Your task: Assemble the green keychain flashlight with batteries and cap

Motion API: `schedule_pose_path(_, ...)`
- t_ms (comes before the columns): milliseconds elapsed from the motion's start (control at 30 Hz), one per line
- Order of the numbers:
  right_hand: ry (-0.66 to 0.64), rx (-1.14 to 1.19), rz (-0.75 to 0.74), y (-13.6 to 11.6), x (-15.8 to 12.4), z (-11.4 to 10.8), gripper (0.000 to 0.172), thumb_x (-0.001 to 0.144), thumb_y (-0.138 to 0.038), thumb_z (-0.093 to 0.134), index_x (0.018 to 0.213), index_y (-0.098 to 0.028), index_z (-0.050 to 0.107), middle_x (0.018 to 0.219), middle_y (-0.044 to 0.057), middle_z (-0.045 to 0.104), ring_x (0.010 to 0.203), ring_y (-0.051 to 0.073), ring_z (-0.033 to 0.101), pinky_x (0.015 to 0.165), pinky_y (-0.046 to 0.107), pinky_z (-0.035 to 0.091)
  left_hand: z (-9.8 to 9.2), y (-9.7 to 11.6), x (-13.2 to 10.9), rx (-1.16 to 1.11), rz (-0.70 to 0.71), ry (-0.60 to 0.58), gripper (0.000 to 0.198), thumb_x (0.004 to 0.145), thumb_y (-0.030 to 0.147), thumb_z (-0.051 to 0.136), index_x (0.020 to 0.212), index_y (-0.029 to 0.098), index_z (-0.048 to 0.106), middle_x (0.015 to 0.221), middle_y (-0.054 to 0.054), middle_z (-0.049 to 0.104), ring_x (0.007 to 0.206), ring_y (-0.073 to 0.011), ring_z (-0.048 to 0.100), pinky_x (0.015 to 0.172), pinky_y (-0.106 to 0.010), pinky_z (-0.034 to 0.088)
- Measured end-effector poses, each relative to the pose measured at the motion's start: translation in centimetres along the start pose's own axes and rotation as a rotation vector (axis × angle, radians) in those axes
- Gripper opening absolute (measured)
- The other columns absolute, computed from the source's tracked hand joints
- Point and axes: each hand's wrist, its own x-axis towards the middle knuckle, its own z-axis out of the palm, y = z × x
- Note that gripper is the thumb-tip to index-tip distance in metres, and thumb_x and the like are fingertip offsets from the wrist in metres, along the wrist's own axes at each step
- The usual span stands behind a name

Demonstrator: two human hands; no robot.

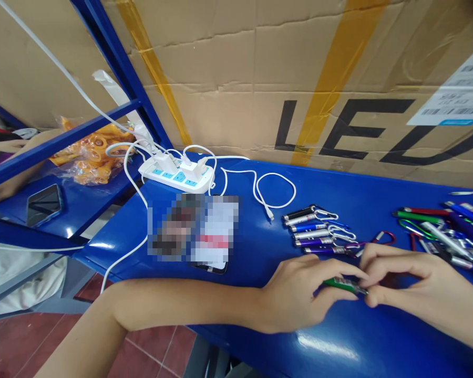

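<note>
A green keychain flashlight (341, 284) is held low over the blue table, between my two hands. My left hand (303, 289) is closed on its body, thumb below and fingers above. At its right end, the thumb and fingertips of my right hand (410, 278) pinch the tip; the small part there is mostly hidden. Just beyond my hands lies a row of keychain flashlights (311, 229) in black, silver, blue and purple, with carabiner clips at their right ends. To the right is a loose pile of similar flashlights (453, 236) in red, green, silver and blue.
A white power strip (173, 178) with plugs and cables stands at the back left. Near it lie a white charging cable (276, 175) and a phone (215, 236). A large cardboard box (228, 79) walls the back. Another person's arm (19, 163) shows far left.
</note>
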Motion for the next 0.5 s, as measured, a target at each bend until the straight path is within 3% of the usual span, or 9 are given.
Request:
schedule_pose_path(267,-0.055,0.123,0.176,-0.69,-0.03,0.31,0.033,0.061,-0.051,0.068,0.046,-0.022,0.063,0.056,0.004,0.055,0.054,0.014,0.054,0.051,0.024,0.042,0.34,-0.30,0.05,-0.037,0.106,0.057,0.019,0.086,0.021,0.050,0.097,0.016,0.065,0.089,0.000,0.069,0.080,-0.0092,0.062,0.085,-0.017,0.045)
schedule_pose_path(400,-0.023,0.122,0.182,-0.62,-0.07,0.51,0.037,0.064,-0.051,0.066,0.046,-0.018,0.060,0.057,0.005,0.054,0.055,0.014,0.054,0.051,0.023,0.042,0.27,0.01,-0.04,-0.160,-0.016,0.073,0.017,0.085,0.021,0.053,0.096,0.018,0.065,0.094,-0.001,0.068,0.086,-0.0106,0.061,0.083,-0.018,0.046)
schedule_pose_path(500,0.089,0.063,0.152,-0.25,-0.43,0.89,0.035,0.070,-0.047,0.063,0.052,-0.017,0.059,0.062,0.005,0.055,0.056,0.013,0.053,0.050,0.022,0.044,0.25,0.26,-0.04,-0.311,-0.155,0.081,0.019,0.082,0.018,0.055,0.100,0.019,0.062,0.093,-0.001,0.067,0.082,-0.0093,0.061,0.076,-0.016,0.046)
